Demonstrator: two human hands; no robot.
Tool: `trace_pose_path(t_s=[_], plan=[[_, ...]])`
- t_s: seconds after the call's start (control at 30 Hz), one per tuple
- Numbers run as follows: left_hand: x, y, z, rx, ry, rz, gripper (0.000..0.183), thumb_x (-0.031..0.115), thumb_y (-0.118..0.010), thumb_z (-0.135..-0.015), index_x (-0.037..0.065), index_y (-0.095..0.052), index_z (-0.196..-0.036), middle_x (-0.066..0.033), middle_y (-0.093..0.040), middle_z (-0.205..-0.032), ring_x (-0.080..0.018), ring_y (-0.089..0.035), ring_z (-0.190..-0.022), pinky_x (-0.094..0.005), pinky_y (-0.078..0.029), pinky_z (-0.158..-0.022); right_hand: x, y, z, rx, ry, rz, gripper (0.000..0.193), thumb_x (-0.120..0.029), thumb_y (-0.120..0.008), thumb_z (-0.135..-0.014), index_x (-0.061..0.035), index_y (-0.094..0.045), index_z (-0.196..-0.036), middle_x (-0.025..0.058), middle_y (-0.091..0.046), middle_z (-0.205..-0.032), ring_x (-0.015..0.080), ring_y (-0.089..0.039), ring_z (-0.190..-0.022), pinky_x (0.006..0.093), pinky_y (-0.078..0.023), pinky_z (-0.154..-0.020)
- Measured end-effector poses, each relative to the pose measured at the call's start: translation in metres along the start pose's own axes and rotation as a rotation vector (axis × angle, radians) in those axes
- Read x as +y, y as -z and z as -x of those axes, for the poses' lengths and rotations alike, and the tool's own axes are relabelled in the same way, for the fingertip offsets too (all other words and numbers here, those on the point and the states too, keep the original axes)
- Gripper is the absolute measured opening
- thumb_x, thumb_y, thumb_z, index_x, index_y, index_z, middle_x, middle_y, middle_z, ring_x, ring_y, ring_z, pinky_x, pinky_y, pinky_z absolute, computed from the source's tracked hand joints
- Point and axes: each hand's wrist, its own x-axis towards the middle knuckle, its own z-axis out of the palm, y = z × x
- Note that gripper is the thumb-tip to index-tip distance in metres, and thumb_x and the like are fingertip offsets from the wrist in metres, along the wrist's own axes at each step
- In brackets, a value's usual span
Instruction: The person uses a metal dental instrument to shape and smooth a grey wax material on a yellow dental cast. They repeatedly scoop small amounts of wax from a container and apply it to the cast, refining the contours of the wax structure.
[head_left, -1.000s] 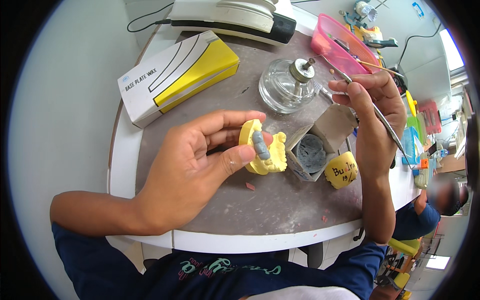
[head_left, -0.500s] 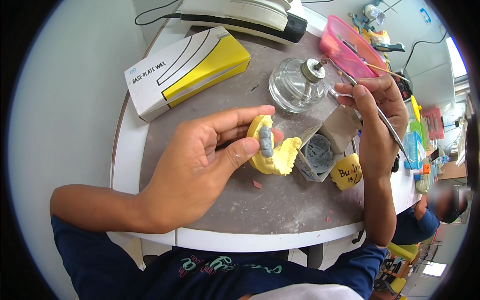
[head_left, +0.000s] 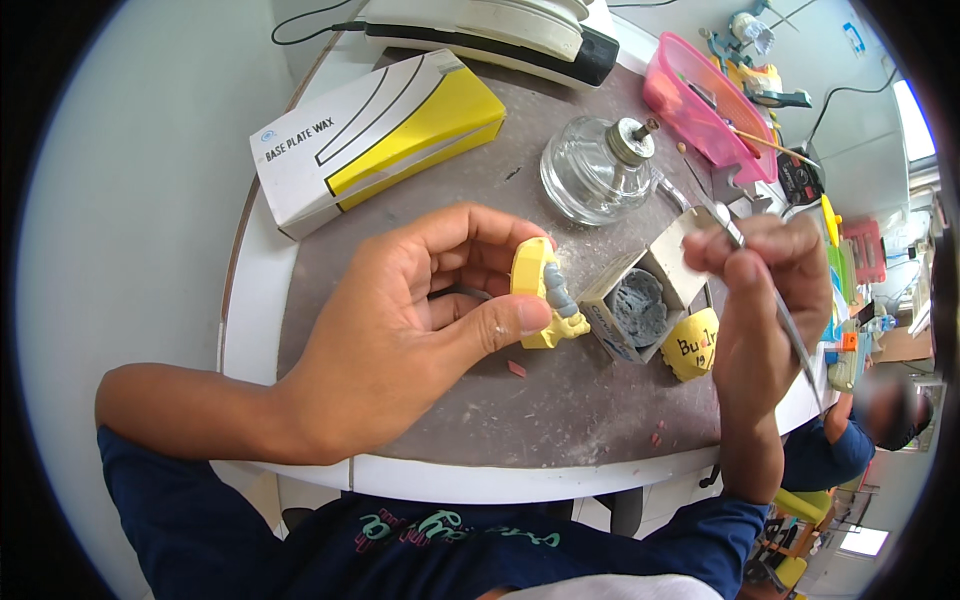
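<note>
**Holding Status and Hazards**

The left hand [head_left: 385, 325] grips a yellow dental cast [head_left: 528, 285] between thumb and fingers, raised above the grey bench top [head_left: 470, 425]. A grey, tooth-shaped row [head_left: 557, 288] sits on the cast, on the side away from the palm. The right hand [head_left: 750, 310] is closed in a pen-like hold on a slim metal instrument [head_left: 796, 340], well apart from the cast; blur obscures the exact finger contact. An open carton [head_left: 676, 260] containing a grey mass [head_left: 640, 308] stands between the hands. Beyond it is a glass burner [head_left: 590, 175]; no flame can be made out.

Possible faults:

- Drop: a loosened left pinch would probably let the cast fall.
- Surface damage: the left thumb lies just beside the grey row; sliding it could smear or dislodge the material.
- Collision: a low right-hand sweep could catch the carton's flap or the second yellow block [head_left: 690, 345].
- Breakage: overreaching could tip the burner.
</note>
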Motion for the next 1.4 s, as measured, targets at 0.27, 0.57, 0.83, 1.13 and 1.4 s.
trace_pose_path(t_s=[0.27,0.57,0.83,1.13,1.4], plan=[[-0.011,-0.001,-0.007,0.001,-0.004,-0.004,0.041,0.015,-0.063,-0.092,-0.003,-0.045,-0.123,-0.0139,-0.058,-0.111,-0.0190,-0.058,-0.106,-0.0350,-0.056,-0.088,-0.011,0.021,0.028,-0.062,-0.258,0.108,0.017,-0.005,-0.067,-0.084,0.0003,-0.051,-0.087,0.0123,-0.062,-0.079,0.0128,-0.061,-0.068,0.0217,-0.048,-0.059],[-0.004,-0.007,-0.003,0.024,-0.021,-0.055,0.045,0.022,-0.062,-0.093,-0.002,-0.042,-0.125,-0.0145,-0.058,-0.110,-0.0209,-0.062,-0.102,-0.0388,-0.061,-0.077,-0.019,0.032,0.028,-0.158,-0.465,0.277,0.022,-0.011,-0.071,-0.080,0.0000,-0.052,-0.078,0.0095,-0.061,-0.071,0.0098,-0.056,-0.063,0.0215,-0.043,-0.058],[-0.008,-0.004,-0.005,0.002,-0.064,-0.070,0.046,0.023,-0.063,-0.092,-0.002,-0.043,-0.125,-0.0138,-0.059,-0.110,-0.0200,-0.062,-0.102,-0.0385,-0.060,-0.078,-0.014,0.033,0.026,-0.190,-0.467,0.339,0.022,-0.010,-0.070,-0.080,-0.0008,-0.051,-0.076,0.0080,-0.060,-0.070,0.0100,-0.057,-0.063,0.0215,-0.044,-0.058],[-0.011,-0.004,-0.006,-0.012,-0.079,-0.081,0.046,0.023,-0.063,-0.091,-0.002,-0.043,-0.125,-0.0144,-0.059,-0.109,-0.0206,-0.063,-0.102,-0.0385,-0.061,-0.077,-0.014,0.032,0.024,-0.198,-0.534,0.334,0.018,-0.006,-0.067,-0.078,-0.0015,-0.050,-0.073,0.0063,-0.059,-0.070,0.0072,-0.056,-0.063,0.0196,-0.043,-0.057],[-0.010,-0.004,-0.006,-0.011,-0.069,-0.070,0.047,0.023,-0.064,-0.091,-0.002,-0.043,-0.125,-0.0149,-0.058,-0.109,-0.0217,-0.063,-0.103,-0.0395,-0.062,-0.076,-0.014,0.032,0.024,-0.204,-0.541,0.346,0.018,-0.006,-0.067,-0.078,-0.0014,-0.050,-0.073,0.0062,-0.059,-0.070,0.0069,-0.056,-0.062,0.0194,-0.044,-0.057]])
